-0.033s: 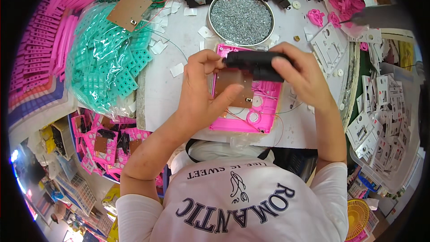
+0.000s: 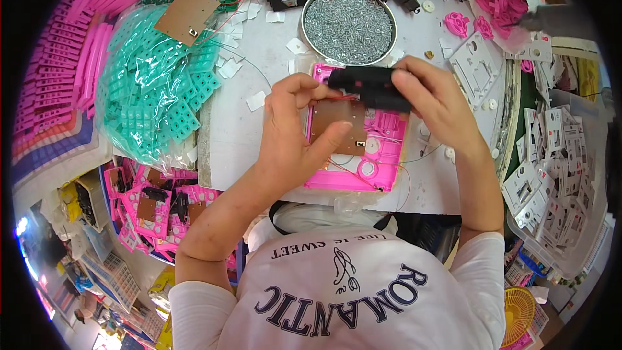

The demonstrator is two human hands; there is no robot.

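Note:
A pink plastic case lies on the white table before me. A brown circuit board with thin wires sits inside it. Above the case's far part, my right hand grips a black plastic part with two rounded lobes, its outline slightly blurred. My left hand is at the case's left side. Its thumb stretches over the board, apart from the bent fingers, whose tips reach red wires beside the black part. Whether those fingertips pinch the wires is hard to make out.
A round tin of small screws stands beyond the case. To the left is a bag of teal keypads, with another brown board on top. White plates lie at right; a dark tool juts in from the upper right.
The black part has turned slightly in my right hand, its lower lobe shifting left. Red wires now show by my left fingertips. My left hand has barely moved.

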